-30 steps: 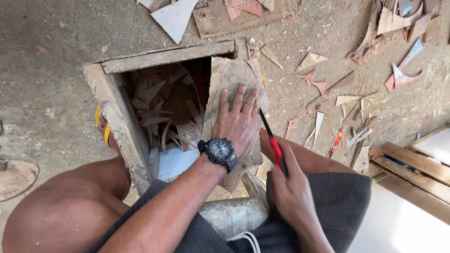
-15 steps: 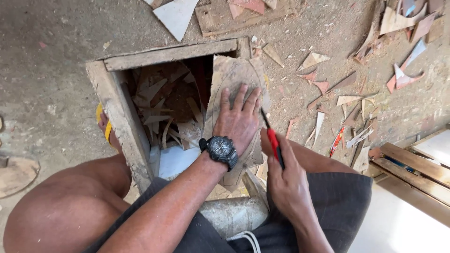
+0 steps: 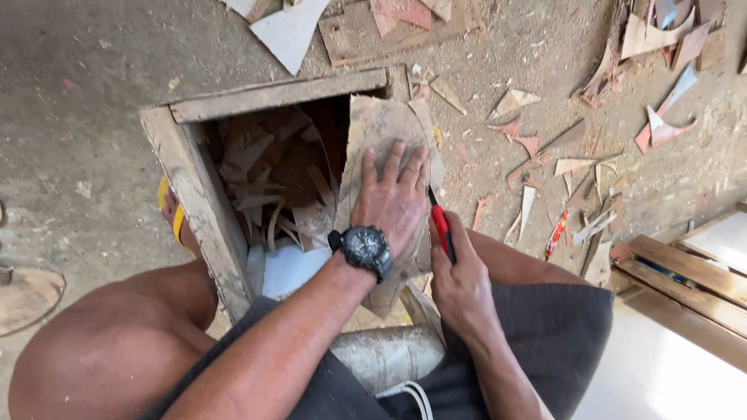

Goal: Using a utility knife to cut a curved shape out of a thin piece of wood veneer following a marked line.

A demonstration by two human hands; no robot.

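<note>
1. Board (image 3: 381, 124) was the thing being worked: a worn, brownish sheet with a rounded far end, lying flat under the left hand (image 3: 393, 204) on the right edge of a wooden box frame (image 3: 191, 194). Its long axis ran away from the person, from the lap toward the far rail of the frame.

2. The wooden box frame sat to the left of both hands, open on top and filled with thin offcuts (image 3: 272, 179).

3. The floor (image 3: 85, 93) spread beyond and to the right of the hands, dusty and scattered with wood scraps (image 3: 576, 167). Slatted planks (image 3: 685, 272) lay well off to the right of the right hand (image 3: 459, 284).

4. The left hand lay palm down on the board with fingers spread and pointing away from the body, pressing rather than gripping anything. A black wristwatch (image 3: 362, 247) sat on that wrist.

5. The right hand was closed around a red-handled knife (image 3: 440, 225), just beside the left hand on its right. It was the hand nearer the board's right edge.

6. The knife pointed forward along that right edge, roughly parallel to the board's long axis, its tip close beside the left hand's little finger. Whether the blade touched the board could not be told.

7. A yellow sandal strap (image 3: 173, 214) showed left of the frame, well apart from both hands.
</note>
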